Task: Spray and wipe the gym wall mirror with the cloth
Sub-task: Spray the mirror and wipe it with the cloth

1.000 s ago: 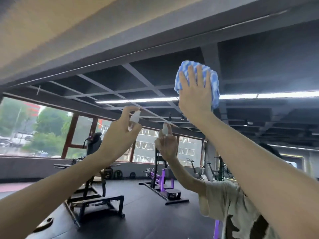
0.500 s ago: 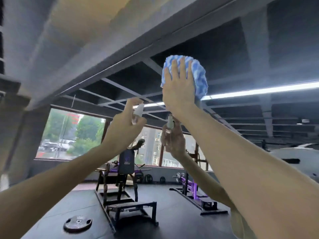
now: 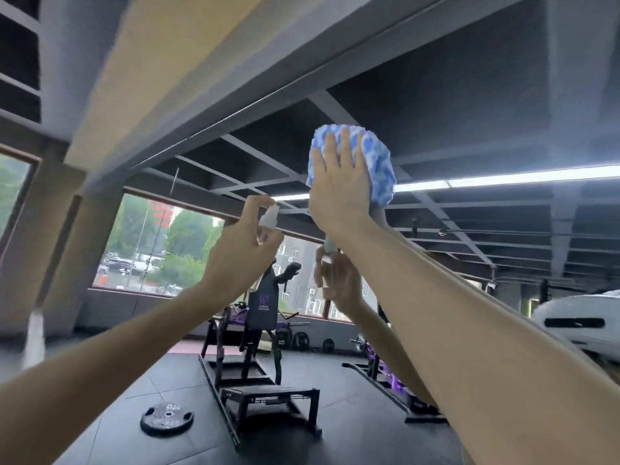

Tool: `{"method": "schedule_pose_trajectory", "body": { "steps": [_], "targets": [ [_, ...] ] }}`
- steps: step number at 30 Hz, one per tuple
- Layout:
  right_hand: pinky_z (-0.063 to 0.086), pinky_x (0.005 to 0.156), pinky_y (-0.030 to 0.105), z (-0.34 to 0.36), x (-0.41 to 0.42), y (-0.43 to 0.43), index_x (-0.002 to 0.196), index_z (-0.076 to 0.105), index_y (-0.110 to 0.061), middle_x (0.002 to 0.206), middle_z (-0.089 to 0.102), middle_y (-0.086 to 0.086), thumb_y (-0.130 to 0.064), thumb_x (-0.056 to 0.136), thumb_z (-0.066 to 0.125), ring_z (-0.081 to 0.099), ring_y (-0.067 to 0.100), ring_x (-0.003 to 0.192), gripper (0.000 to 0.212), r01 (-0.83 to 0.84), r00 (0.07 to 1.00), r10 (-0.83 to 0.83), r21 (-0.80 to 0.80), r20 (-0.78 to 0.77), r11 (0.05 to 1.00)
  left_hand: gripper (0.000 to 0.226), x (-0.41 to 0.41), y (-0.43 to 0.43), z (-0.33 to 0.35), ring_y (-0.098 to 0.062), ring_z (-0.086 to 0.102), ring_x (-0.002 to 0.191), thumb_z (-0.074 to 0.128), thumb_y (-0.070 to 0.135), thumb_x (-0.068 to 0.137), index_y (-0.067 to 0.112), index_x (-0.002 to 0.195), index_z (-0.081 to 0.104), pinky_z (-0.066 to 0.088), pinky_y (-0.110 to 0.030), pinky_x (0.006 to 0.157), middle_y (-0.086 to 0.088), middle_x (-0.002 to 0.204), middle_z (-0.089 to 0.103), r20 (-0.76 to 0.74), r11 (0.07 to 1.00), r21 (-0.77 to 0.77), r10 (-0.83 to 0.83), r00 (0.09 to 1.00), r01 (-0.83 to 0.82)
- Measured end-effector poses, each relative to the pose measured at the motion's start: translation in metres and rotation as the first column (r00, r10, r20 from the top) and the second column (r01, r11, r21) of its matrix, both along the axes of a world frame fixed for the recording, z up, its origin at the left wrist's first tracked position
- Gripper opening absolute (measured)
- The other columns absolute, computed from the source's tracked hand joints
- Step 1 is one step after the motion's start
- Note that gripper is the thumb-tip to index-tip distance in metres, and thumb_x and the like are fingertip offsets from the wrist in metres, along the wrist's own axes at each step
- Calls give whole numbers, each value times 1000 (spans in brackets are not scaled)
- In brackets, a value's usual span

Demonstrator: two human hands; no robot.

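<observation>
The wall mirror [image 3: 469, 112] fills the view in front of me and reflects the gym. My right hand [image 3: 339, 186] presses a bunched blue-and-white cloth [image 3: 377, 166] flat against the glass high up, fingers straight. My left hand [image 3: 245, 250] grips a small clear spray bottle with a white nozzle [image 3: 269, 218], held up close to the mirror, left of and a little below the cloth. The reflection of that hand and bottle shows just under my right wrist.
The mirror's upper edge meets a grey beam [image 3: 235, 95] and a tan ceiling panel [image 3: 141, 78]. Reflected in the glass are a black weight bench [image 3: 258, 380], a weight plate [image 3: 166, 419] on the dark floor, purple machines and windows.
The view has swung to the left and slightly up. My right hand with the cloth has slid left along the top of the mirror. The left hand keeps the bottle raised.
</observation>
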State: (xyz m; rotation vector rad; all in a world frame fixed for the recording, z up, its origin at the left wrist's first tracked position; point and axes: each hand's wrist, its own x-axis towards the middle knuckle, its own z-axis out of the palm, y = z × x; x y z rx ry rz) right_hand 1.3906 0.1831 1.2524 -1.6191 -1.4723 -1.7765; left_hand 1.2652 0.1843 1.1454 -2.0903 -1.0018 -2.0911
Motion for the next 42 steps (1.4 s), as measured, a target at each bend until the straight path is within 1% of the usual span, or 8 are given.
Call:
{"method": "schedule_pose_trajectory", "body": {
  "steps": [12,19,22,26,30,33,37,42],
  "targets": [
    [-2,119,46,-25,-132,167,155,-2,-13,162,-6,15,-43,105,25,-4,35,149,65,-25,998,27,34,-50,999,40,-173,125,2,-14,52,53,52,15,91,23,129,40,52,-35,53,5,87,56,-74,1000,-4,-6,997,6],
    [3,119,47,-38,-199,260,156,12,-17,163,5,12,-45,103,30,6,34,149,62,-25,998,31,101,-50,995,37,-274,204,-3,-17,51,50,50,12,93,21,128,40,51,-33,51,-1,85,57,-57,995,-82,50,997,-55],
    [-4,118,47,-46,-230,297,156,5,-15,163,-1,14,-44,104,25,1,35,149,62,-31,999,33,29,-39,999,36,-301,232,-7,-19,53,52,50,13,94,24,127,40,54,-39,57,-4,87,60,-51,991,-114,62,997,-67],
    [-21,110,53,-55,-269,348,156,7,-14,162,4,14,-46,103,19,4,35,149,63,30,999,-29,82,-16,996,37,-332,273,-3,-20,55,53,49,13,93,26,126,39,55,-42,64,-5,87,61,-59,991,-97,84,995,-90],
    [2,119,45,-57,-301,394,156,9,-17,163,6,12,-48,104,18,7,32,149,62,13,1000,-10,115,-27,993,39,-354,313,-7,-24,58,59,51,13,93,25,128,39,57,-48,64,2,83,58,-143,991,-85,93,985,-106],
    [8,120,43,-54,-325,426,156,11,-18,163,8,11,-49,104,21,9,31,149,62,3,999,1,109,-36,994,41,-371,345,-1,-19,57,59,53,14,92,23,129,39,58,-43,65,7,86,56,-162,993,-56,95,982,-105],
    [4,119,46,-35,-359,472,155,2,-13,163,-2,15,-40,106,17,-1,34,149,58,-2,1000,1,40,11,999,54,-388,402,18,-10,53,59,60,10,89,23,135,34,43,-16,51,4,94,54,-162,991,-50,116,980,-126],
    [3,119,46,-15,-394,517,155,-2,-9,162,-5,17,-39,106,19,-4,36,149,61,26,999,-27,38,34,999,61,-414,473,25,-11,54,63,62,3,88,22,138,31,37,-10,46,-14,108,62,-287,968,-73,209,935,-239]
  ]
}}
